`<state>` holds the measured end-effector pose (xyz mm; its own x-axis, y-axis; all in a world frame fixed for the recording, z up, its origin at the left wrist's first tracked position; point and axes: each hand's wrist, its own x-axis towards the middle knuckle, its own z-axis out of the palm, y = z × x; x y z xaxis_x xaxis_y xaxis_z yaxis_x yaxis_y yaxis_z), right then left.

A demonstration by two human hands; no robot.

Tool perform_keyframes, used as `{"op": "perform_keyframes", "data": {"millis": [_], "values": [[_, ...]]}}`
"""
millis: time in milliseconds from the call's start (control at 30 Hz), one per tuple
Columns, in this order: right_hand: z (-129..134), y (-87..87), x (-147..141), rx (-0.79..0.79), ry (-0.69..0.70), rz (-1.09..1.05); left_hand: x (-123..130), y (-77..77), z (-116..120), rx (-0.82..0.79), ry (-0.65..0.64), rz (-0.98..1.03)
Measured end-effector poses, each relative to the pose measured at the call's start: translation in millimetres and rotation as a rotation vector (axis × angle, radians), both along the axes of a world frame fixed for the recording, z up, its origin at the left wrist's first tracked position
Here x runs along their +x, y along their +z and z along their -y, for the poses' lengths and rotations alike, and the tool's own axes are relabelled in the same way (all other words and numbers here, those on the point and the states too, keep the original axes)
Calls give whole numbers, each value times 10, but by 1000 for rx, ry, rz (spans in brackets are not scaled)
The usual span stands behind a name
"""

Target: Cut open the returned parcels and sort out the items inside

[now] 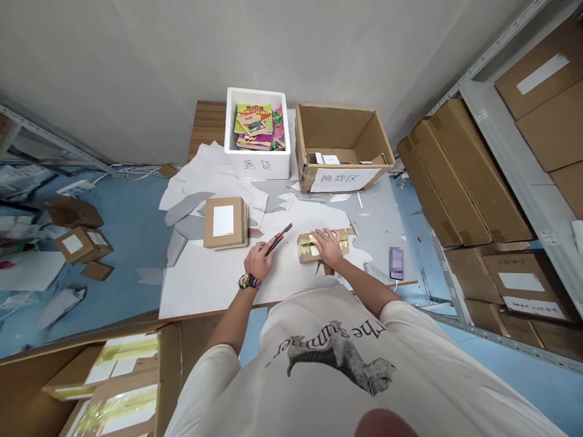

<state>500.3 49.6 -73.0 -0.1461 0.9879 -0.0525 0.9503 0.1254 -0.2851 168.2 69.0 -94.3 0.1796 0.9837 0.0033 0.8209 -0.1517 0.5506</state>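
My left hand (259, 259), with a colourful watch on its wrist, grips a black and red utility knife (277, 240) with the blade end pointing away from me. My right hand (328, 246) lies across the top of a small cardboard parcel wrapped in yellowish tape (310, 247), its fingers spread over the far side. The knife tip stands apart from the parcel. To the left, a larger cardboard box with a white label (225, 223) sits on the white sheet (204, 285) covering the table. A smartphone (396, 263) lies at the right.
A white foam box of magazines (257, 162) and an open cardboard box (341, 145) stand at the table's far end, with paper scraps around them. Cartons fill metal shelving (514, 182) on the right. Small cartons lie on the blue floor (127, 206) at left.
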Motion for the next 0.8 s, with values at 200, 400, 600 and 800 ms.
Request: {"op": "perform_keyframes", "data": {"millis": [200, 400, 600, 800], "values": [[98, 170, 147, -145, 62, -9, 213, -475, 382, -243, 237, -42], [246, 104, 772, -23, -571, -353, 396, -502, 487, -161, 354, 192], [281, -168, 803, -320, -910, -739, 1109, -151, 193, -588, 164, 517], [535, -295, 680, -145, -801, -683, 1233, -49, 192, -577, 150, 422]]}}
